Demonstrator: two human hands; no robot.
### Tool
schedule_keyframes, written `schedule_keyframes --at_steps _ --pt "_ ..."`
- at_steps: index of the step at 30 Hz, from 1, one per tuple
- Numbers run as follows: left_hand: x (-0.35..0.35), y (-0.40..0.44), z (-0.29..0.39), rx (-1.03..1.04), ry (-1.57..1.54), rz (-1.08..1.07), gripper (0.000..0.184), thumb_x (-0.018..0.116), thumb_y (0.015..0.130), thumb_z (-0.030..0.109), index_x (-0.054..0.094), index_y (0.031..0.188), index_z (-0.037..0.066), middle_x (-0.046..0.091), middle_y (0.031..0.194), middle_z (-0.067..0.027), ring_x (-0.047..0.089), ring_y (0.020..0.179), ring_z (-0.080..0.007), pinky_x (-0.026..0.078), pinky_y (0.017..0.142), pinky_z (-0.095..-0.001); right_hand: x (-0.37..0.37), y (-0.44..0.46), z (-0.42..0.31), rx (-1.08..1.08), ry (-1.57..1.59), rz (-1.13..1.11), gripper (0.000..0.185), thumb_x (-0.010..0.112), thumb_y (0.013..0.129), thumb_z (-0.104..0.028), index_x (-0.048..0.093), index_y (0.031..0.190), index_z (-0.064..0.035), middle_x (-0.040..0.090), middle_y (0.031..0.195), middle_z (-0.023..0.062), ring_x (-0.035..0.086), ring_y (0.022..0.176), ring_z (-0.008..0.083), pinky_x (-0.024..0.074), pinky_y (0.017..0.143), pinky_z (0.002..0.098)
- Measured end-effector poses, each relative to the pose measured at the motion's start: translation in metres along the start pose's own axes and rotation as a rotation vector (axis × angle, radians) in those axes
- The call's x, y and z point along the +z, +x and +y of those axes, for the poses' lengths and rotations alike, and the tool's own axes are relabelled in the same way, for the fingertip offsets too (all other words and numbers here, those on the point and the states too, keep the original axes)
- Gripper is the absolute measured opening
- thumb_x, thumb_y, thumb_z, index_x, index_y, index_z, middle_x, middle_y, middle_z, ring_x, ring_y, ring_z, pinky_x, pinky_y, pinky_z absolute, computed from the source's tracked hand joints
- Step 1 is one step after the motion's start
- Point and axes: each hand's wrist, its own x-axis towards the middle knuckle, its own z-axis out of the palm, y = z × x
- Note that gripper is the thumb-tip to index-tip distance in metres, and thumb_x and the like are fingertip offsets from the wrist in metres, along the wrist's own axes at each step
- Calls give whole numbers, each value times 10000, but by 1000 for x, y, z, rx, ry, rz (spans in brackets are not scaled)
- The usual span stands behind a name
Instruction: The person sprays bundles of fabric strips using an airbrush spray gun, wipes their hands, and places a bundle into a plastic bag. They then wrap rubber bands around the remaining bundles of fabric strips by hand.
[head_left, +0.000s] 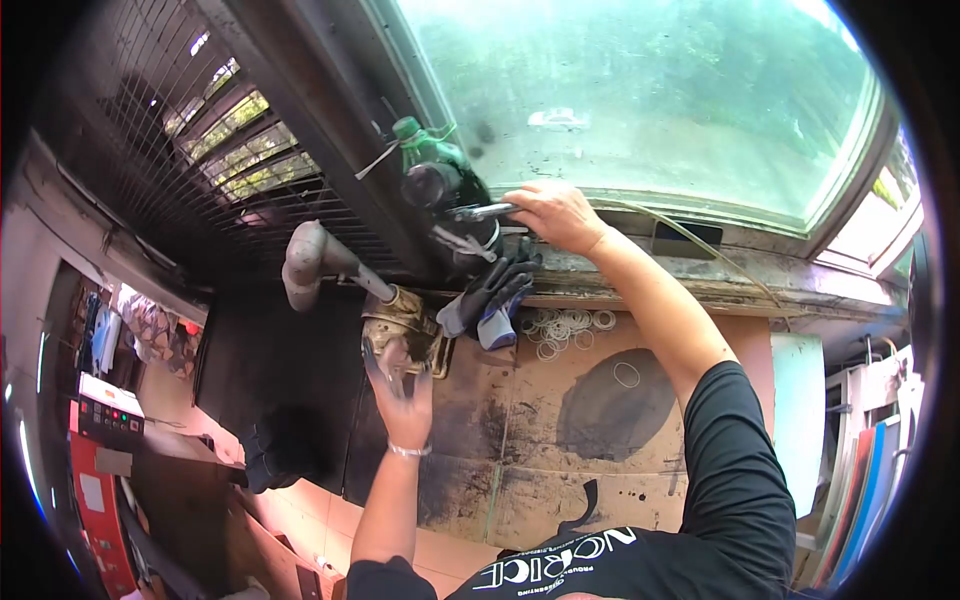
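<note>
My right hand (560,215) is closed on a silver metal tool (492,211) at the window ledge; its working end and exact kind are hard to make out. The tool lies across the top of a dark holder (478,240) with other items in it. My left hand (400,395), a bracelet on its wrist, is blurred, its fingers seemingly apart and nothing visible in them. It is nearest to a brown, stained wrapped object (395,320) at the lower end of a grey pipe (355,270); I cannot tell whether they touch.
Dark work gloves (495,300) lie below the ledge, beside several pale rings (565,328) on the stained cardboard (530,400). A green-capped bottle (425,160) stands by the window (640,110). A red machine with a control panel (110,412) is at the left.
</note>
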Motion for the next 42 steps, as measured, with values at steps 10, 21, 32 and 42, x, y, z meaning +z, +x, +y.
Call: schedule_keyframes --at_steps 10,21,32,42 --pt "-36 -134 -70 -486 71 22 627 620 833 7 276 1357 -31 467 1305 -191 530 1152 -295 459 921 -366 30 -3 39 52 -17 -93 259 628 851 -287 643 1031 -101 651 921 122 625 888 326 500 767 401" --pt "-16 -119 -39 -752 -619 -191 700 566 824 -10 263 1455 8 336 1469 -172 396 1314 -303 382 1029 -409 39 2 39 196 -95 -255 397 582 877 -382 603 1140 -85 647 1036 178 592 1011 367 475 852 432" --pt "-6 -122 -31 -760 -701 -257 731 578 814 6 253 1468 27 313 1495 -145 385 1330 -290 363 1045 -409 25 1 14 350 -3 -150 364 636 843 -334 636 1127 -105 643 1042 152 594 1011 337 471 866 403" --pt "-4 -124 -14 -754 -1018 -167 811 581 782 -20 189 1489 55 236 1540 -95 262 1401 -281 287 1102 -434 43 -34 3 240 34 210 377 623 836 -197 588 1193 -82 570 1193 176 549 1092 356 445 933 407"
